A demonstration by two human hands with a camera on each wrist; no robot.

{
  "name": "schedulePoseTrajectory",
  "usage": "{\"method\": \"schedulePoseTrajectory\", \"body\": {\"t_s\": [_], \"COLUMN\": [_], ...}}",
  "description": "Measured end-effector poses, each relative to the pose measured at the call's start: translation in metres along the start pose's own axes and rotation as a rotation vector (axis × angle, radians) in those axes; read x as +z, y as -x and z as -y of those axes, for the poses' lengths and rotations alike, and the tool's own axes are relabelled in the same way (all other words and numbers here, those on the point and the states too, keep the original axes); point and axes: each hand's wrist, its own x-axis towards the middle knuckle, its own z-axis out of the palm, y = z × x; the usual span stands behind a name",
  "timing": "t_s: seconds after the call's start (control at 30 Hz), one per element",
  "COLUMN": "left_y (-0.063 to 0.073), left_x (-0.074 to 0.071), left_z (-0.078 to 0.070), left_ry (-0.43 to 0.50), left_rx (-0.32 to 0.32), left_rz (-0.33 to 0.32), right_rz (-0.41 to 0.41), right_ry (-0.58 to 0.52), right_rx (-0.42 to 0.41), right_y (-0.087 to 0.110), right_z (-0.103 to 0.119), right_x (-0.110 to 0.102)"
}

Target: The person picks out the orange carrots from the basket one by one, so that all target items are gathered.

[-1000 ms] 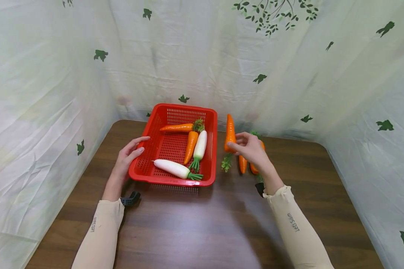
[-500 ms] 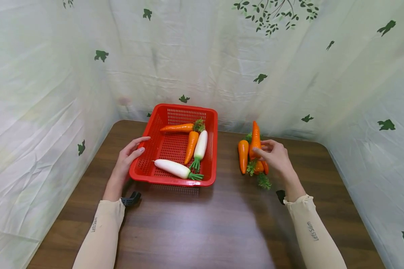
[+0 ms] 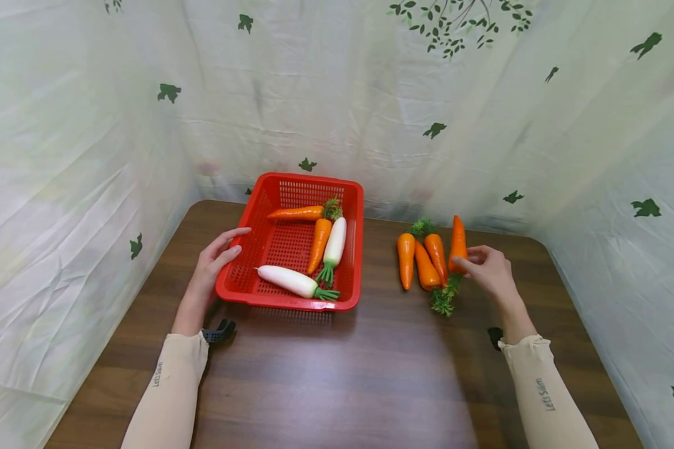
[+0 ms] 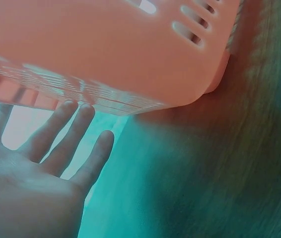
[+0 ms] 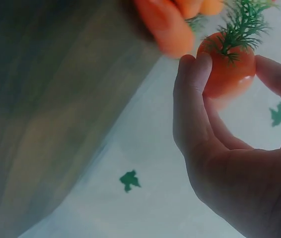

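Observation:
In the head view my right hand pinches an orange carrot by its leafy end, its tip pointing away. The right wrist view shows fingers and thumb on either side of this carrot, beside its green tuft. Left of it, a row of carrots lies on the table, leaves at alternating ends. My left hand rests at the left rim of a red plastic basket. Its fingers look straight against the basket wall in the left wrist view.
Inside the basket lie two carrots and two white radishes with green tops. The brown wooden table ends at the back and sides against a pale leaf-printed curtain.
My right hand has carried the carrot rightward from beside the basket, over the other carrots, to the right end of their row. The left hand and basket have stayed put.

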Motion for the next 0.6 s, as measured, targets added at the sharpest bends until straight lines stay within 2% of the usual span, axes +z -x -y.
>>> {"method": "schedulePoseTrajectory", "body": {"t_s": [0.43,0.6], "left_y": [0.0,-0.001], "left_x": [-0.001,-0.001], "left_z": [0.001,0.001], "left_ry": [0.004,0.002], "left_rx": [0.004,0.008], "left_rz": [0.002,0.004], "right_rz": [0.039,0.048], "right_ry": [0.198,0.245], "right_rx": [0.021,0.014], "right_y": [-0.014,-0.016], "right_z": [-0.035,-0.042], "right_x": [0.001,0.004]}}
